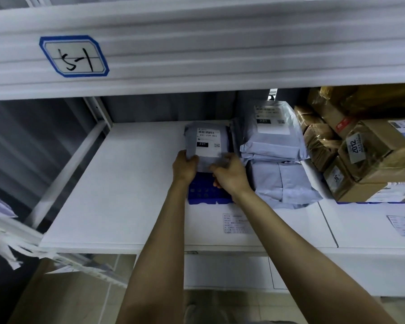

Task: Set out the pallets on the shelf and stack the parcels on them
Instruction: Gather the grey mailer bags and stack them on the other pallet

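Left hand and right hand are pinching the grey parcel's near edge. It is lying on the blue pallet, left of the stacked parcels.

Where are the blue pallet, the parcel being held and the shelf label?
blue pallet (pixel 202 191): head view, bare front top.
grey parcel (pixel 207 139): head view, its white label.
shelf label (pixel 74 56): head view, handwritten centre.

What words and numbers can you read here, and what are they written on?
"5-1": handwritten blue-bordered tag on the shelf beam.
"231": black patch on the grey parcel held by both hands; the code line above it is unclear.
"231": grey parcel stack, faint.
"2012": label on a brown box.
Stickers on the shelf board: too blurred.
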Demonstrator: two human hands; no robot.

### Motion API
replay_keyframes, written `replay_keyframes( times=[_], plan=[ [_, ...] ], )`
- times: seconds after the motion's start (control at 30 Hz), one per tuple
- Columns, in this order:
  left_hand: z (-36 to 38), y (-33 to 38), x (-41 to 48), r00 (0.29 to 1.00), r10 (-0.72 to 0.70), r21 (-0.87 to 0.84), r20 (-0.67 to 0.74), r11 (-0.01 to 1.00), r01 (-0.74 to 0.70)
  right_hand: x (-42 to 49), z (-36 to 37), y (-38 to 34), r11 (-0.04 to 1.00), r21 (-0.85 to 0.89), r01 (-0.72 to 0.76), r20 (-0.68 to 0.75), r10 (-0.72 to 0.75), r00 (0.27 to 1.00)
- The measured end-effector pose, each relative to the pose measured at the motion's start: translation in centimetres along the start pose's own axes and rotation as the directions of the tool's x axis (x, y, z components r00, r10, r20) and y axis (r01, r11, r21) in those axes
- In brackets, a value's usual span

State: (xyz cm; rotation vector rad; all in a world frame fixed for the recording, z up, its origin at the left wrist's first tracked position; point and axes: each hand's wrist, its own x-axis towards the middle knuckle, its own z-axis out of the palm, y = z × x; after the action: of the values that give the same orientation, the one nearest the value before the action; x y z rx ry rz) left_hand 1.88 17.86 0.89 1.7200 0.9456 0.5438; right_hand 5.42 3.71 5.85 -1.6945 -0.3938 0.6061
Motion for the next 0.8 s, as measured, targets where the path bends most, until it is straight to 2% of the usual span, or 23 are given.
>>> replay_keyframes(
  times=[0.03, 0.1, 0.17, 0.23, 0.3, 0.37, 0.4, 0.47, 0.53, 0.6, 0.67, 0.73, 0.8],
  plan=[
    [0.4, -0.1, 0.3, 1.000, -0.014, 0.017, 0.025, 1.000, 0.013, -0.1, -0.2, -0.4, 0.998, -0.008, 0.064, -0.017, -0.065, 0.998],
    [1.1, -0.3, 0.7, 0.999, -0.032, 0.049, 0.042, 0.998, 0.029, -0.3, -0.8, -1.4, 0.967, -0.130, 0.220, -0.082, -0.232, 0.969],
    [1.7, -0.3, 1.0, 0.999, -0.033, 0.088, 0.018, 0.996, 0.031, -0.3, -1.9, -2.7, 0.887, -0.274, 0.371, -0.168, -0.424, 0.890],
    [2.0, -0.3, 1.3, 1.000, -0.024, 0.125, 0.008, 0.992, 0.023, -0.4, -3.2, -4.0, 0.799, -0.360, 0.483, -0.240, -0.579, 0.779],
    [2.2, -0.4, 1.6, 0.999, -0.014, 0.148, 0.030, 0.989, 0.009, 0.0, -4.6, -4.9, 0.727, -0.491, 0.480, -0.327, -0.664, 0.672],
    [2.4, -0.3, 2.0, 0.998, -0.013, 0.165, 0.064, 0.986, 0.003, 0.9, -6.4, -5.3, 0.701, -0.634, 0.327, -0.404, -0.661, 0.633],
    [2.4, -0.1, 2.1, 0.997, -0.014, 0.180, 0.076, 0.984, 0.000, 1.5, -7.4, -5.4, 0.704, -0.681, 0.201, -0.434, -0.609, 0.664],
    [2.4, 0.7, 1.9, 0.996, -0.023, 0.200, 0.082, 0.980, 0.006, 2.4, -9.1, -5.3, 0.714, -0.699, -0.046, -0.458, -0.397, 0.796],
    [2.5, 1.7, 1.4, 0.997, -0.045, 0.213, 0.063, 0.977, 0.031, 2.9, -10.0, -5.0, 0.712, -0.683, -0.163, -0.432, -0.213, 0.876],
    [2.7, 2.5, 1.0, 0.999, -0.048, 0.258, -0.010, 0.965, 0.049, 3.1, -10.4, -4.7, 0.713, -0.673, -0.196, -0.388, -0.115, 0.914],
    [3.0, 3.4, 0.5, 0.993, -0.006, 0.340, -0.119, 0.939, 0.047, 3.1, -10.5, -4.6, 0.716, -0.670, -0.196, -0.357, -0.079, 0.931],
    [3.4, 4.4, -0.4, 0.975, 0.106, 0.356, -0.196, 0.934, -0.030, 3.1, -10.6, -4.6, 0.709, -0.678, -0.196, -0.353, -0.081, 0.932],
    [3.8, 5.7, -1.6, 0.953, 0.231, 0.312, -0.199, 0.936, -0.162, 2.9, -10.5, -4.7, 0.690, -0.697, -0.192, -0.355, -0.100, 0.929]
  ],
)
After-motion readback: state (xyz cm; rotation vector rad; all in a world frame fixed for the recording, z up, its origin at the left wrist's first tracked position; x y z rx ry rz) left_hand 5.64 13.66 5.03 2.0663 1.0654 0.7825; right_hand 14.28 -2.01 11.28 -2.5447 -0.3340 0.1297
